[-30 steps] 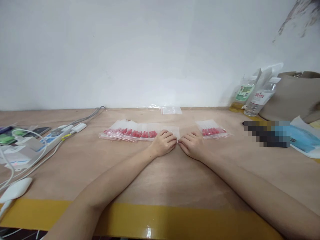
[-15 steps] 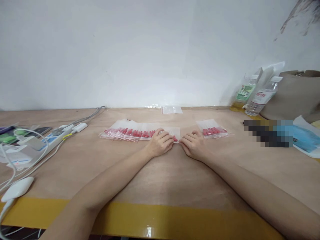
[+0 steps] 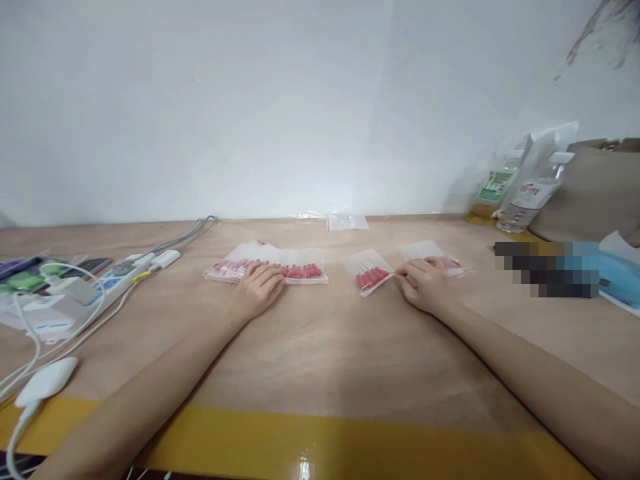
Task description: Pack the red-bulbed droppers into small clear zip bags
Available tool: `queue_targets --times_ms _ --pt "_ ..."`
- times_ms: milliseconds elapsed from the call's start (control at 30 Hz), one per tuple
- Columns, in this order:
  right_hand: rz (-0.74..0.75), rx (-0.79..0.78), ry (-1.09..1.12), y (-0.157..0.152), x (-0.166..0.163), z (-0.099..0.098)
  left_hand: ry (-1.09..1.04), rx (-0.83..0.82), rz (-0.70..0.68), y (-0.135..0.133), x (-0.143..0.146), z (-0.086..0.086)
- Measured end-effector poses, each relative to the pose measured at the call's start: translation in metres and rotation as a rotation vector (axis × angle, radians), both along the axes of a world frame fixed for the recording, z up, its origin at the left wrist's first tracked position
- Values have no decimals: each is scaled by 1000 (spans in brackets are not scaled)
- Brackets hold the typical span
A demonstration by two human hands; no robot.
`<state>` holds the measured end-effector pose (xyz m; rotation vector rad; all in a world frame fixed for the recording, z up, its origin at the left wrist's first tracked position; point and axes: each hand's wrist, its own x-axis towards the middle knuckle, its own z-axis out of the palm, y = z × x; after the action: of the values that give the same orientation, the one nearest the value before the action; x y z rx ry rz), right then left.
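Note:
Small clear plastic bags with red-ended sticks inside lie on the table in front of me. My left hand rests on the front of the left row of overlapping bags, fingers loosely bent over them; its thumb is hidden. A single bag lies turned at an angle between my hands. My right hand pinches this bag's right corner between thumb and fingers. Behind and partly under the right hand is a smaller pile of similar bags.
At the back, near the wall, lies a flat clear bag. A power strip with cables and a white charger is on the left. Two bottles, a grey-brown bag and a blue item are at the right.
My hands have drawn apart: the left moved left onto the row of bags, the right moved right with the single bag's corner. That bag now sits apart from the row, turned at an angle.

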<state>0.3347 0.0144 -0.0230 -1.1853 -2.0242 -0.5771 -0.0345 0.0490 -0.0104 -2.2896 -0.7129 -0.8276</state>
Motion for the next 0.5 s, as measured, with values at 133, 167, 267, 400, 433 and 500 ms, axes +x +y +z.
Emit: queue_targets --times_ms 133,167,267,400,433,500 --pt "66 -89 29 3 -17 -1 -33 -94 -57 -16 17 0" --pt "85 -116 40 2 -22 -1 -26 -134 -72 -20 29 0" --pt "114 -182 130 -2 -32 -3 -9 -236 -68 -21 67 2" --pt "165 -307 163 -7 -26 0 -22 -281 -115 -2 105 -2" --pt "175 -333 121 -7 -22 1 -27 -288 -157 4 111 -3" --pt "116 -327 29 -5 -12 3 -31 -301 -234 18 116 -4"
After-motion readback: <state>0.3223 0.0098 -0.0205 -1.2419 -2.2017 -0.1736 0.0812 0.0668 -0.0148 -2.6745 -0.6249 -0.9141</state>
